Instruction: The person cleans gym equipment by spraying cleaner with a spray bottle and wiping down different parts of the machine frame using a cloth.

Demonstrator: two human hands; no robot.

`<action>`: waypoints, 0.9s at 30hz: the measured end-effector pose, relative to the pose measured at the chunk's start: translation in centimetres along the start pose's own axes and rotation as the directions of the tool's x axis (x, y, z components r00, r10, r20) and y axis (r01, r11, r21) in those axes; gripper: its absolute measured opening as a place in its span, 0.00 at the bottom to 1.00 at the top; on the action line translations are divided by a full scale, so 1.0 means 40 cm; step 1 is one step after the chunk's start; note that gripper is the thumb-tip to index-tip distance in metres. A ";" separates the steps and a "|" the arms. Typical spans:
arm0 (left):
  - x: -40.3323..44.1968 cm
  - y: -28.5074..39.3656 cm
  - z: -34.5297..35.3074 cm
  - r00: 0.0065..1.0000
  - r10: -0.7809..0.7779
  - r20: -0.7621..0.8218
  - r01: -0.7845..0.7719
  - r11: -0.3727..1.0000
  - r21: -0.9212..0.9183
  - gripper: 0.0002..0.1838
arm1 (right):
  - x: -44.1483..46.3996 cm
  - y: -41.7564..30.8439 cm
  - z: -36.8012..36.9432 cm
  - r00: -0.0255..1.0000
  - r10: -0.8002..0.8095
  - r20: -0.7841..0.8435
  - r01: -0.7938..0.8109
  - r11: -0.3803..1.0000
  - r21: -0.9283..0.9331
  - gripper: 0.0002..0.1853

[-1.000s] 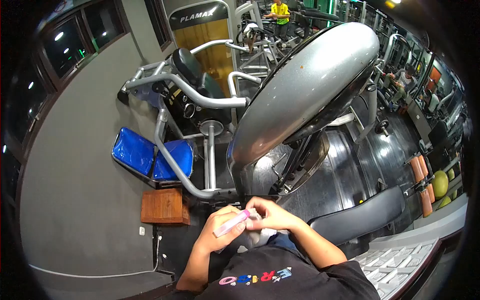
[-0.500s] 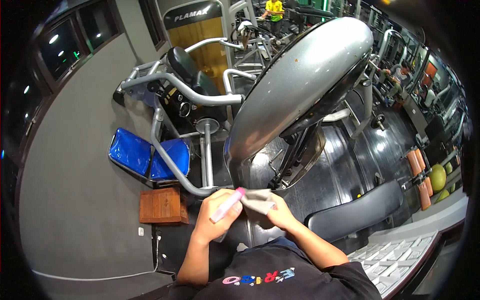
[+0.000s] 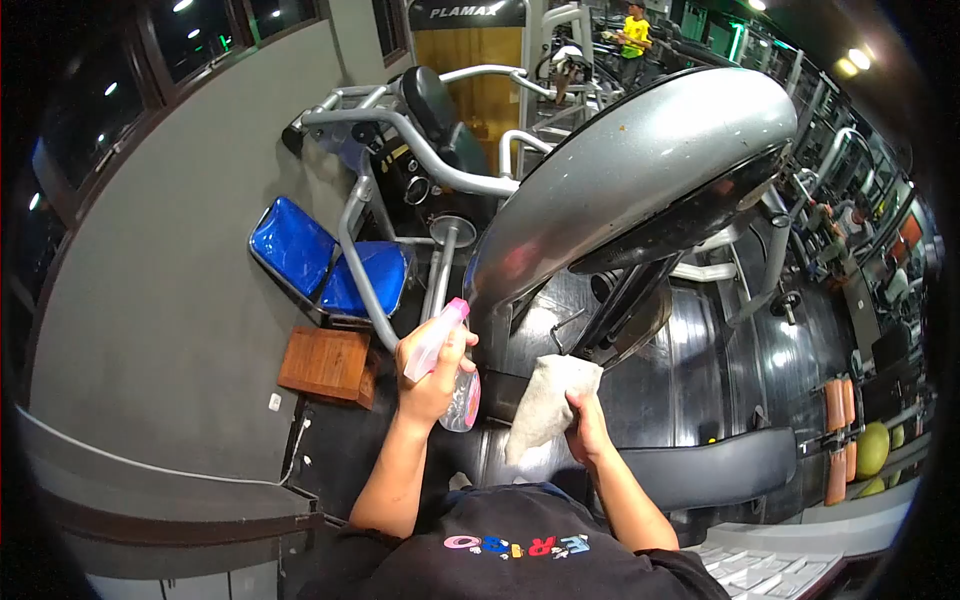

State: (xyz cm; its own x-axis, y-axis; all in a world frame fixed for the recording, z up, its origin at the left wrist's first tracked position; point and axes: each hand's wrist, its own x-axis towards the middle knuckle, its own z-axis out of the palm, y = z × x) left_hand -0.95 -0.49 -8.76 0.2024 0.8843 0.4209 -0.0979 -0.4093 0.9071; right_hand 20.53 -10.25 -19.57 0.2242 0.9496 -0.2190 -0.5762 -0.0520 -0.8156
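My left hand [image 3: 428, 385] is wrapped round a spray bottle [image 3: 460, 400] with a clear body and a pink and white trigger head. The nozzle points up and forward, toward the lower part of a large silver curved machine frame [image 3: 640, 170]. In my right hand [image 3: 588, 430] is a pale grey cloth [image 3: 552, 400], pinched between thumb and fingers and hanging down to the left. Bottle and cloth are apart, both held in front of my body. The fingers behind the cloth are hidden.
A blue chair [image 3: 365, 280] and a wooden box [image 3: 325, 365] stand by the grey wall [image 3: 150, 270] on the left. A black padded bench [image 3: 700, 470] is close on my right. Farther back are a weight machine [image 3: 470, 90] and a person in a yellow top [image 3: 634, 35].
My hands have moved apart. The bottle has risen toward the machine frame, and the cloth has swung right and spread out. The view has shifted.
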 end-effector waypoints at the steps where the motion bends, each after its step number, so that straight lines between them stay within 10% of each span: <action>1: -0.003 -0.005 0.003 1.000 -0.002 -0.011 0.002 1.000 0.003 0.20 | -0.005 0.001 -0.018 1.000 0.018 -0.013 -0.018 1.000 -0.015 0.25; 27: -0.116 -0.143 -0.076 0.988 -0.145 -0.050 0.129 0.963 -0.236 0.17 | -0.019 -0.025 -0.081 0.984 -0.062 -0.166 0.043 0.993 -0.114 0.28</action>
State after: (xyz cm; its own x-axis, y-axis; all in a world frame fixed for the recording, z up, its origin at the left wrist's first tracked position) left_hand -4.29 -1.57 -15.90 0.1659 0.9443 0.2844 -0.2976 -0.2270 0.9273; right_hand 23.50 -11.92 -20.33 0.3867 0.8865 -0.2542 -0.4727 -0.0461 -0.8800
